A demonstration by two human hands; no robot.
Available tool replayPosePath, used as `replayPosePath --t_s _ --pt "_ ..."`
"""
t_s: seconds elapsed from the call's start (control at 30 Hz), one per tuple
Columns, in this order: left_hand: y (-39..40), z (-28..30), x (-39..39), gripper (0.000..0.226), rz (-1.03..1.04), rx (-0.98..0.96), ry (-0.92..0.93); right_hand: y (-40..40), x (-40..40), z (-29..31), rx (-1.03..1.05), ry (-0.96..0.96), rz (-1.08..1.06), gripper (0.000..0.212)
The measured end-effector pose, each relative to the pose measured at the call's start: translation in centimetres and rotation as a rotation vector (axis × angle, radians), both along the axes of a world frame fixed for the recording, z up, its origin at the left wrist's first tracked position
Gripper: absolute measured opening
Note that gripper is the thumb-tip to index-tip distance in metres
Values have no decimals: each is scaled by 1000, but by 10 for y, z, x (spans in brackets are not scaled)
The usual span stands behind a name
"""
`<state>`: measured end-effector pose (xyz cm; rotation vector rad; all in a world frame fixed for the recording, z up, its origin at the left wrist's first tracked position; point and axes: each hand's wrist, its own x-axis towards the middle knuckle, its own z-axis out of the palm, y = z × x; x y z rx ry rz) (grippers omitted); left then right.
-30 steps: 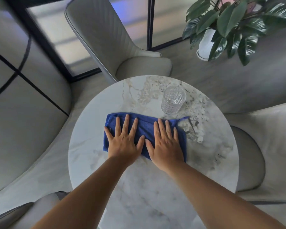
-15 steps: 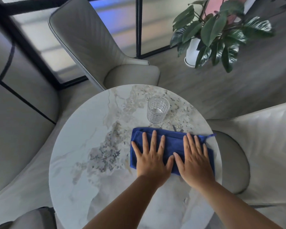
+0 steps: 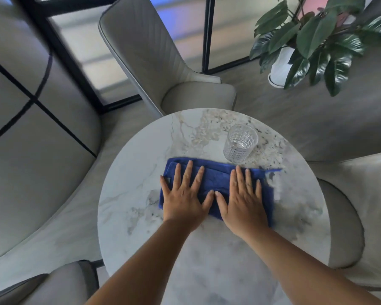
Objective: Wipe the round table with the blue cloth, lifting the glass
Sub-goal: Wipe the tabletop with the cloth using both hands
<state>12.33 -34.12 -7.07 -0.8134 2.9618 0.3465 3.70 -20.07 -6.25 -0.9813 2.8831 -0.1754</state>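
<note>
Item: desk [image 3: 128, 216], round, pale marble-patterned top. Wiping in progress.

Cloth [image 3: 216, 180]: blue, folded flat, lying across the middle of the desk. Small tab at its left edge; nothing legible on it.

Left hand [image 3: 184, 200]: fingers spread, palm pressed flat on the cloth's left half. Right hand [image 3: 242, 201]: likewise spread and flat on the right half; thumbs nearly touching. Neither pinches anything.

Glass [image 3: 240, 143]: clear, cut-pattern, upright, standing on the desk just beyond the cloth's far edge, toward the right. Not yet lifted.

Handling note (judgement): even pressure from both palms should keep the cloth flat through each pass. The far edge sits close to the glass, so one hand ought to lift it clear before the cloth goes further, rather than nudging it.

Writing, brands, labels: none readable anywhere.
</note>
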Motion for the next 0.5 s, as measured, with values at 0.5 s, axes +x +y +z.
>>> replayPosePath --t_s 0.5 --pt "-71 -2 126 85 281 -29 9 -93 83 -9 -16 -47 314 88"
